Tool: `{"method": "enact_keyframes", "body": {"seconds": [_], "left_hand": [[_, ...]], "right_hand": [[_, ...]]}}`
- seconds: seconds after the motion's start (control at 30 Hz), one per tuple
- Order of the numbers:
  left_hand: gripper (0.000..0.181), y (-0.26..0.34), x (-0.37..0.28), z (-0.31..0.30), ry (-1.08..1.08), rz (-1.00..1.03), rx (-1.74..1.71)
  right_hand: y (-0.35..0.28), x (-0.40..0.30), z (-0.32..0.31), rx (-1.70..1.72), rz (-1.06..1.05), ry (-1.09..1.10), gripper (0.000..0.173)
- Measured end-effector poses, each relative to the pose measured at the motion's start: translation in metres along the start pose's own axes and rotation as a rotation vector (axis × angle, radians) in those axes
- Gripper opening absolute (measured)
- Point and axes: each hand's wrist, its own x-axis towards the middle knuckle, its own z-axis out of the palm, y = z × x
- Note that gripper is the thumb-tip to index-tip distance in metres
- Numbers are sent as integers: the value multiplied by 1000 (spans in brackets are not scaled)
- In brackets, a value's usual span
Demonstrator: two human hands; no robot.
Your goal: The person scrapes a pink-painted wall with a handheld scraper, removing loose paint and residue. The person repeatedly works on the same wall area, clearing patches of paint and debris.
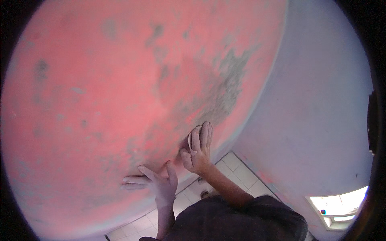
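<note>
A wall [120,90] coated in pinkish red, with patchy grey areas, fills most of the view in front of me. My left hand [159,183] lies against its lower part, fingers spread, with nothing in it. Up and to the right, my right hand [197,147] presses on the wall beside a grey patch [230,87]. Its fingers rest over a thin, pale-edged sheet or pad [191,144], most of which they hide; the material cannot be told. Both hands look coated with pale dust.
A bluish-grey wall [304,99] meets the red one at a corner on the right. A bright opening, apparently a window [339,206], is at the lower right. Pale floor tiles [141,224] show below, around my dark shirt [241,220].
</note>
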Motion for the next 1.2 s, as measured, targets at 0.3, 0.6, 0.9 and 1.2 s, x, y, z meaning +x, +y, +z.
{"method": "enact_keyframes", "body": {"seconds": [0.3, 0.6, 0.9, 1.2], "left_hand": [[105, -60, 25, 34, 23, 46, -47], [100, -62, 38, 58, 28, 32, -75], [100, -54, 37, 71, 78, 59, -19], [104, -26, 40, 69, 21, 68, 9]], "right_hand": [[-33, 41, 38, 91, 30, -2, 63], [-20, 97, 36, 119, 72, -47, 62], [-7, 126, 25, 191, 94, -42, 69], [49, 58, 36, -14, 16, 8, 63]]}}
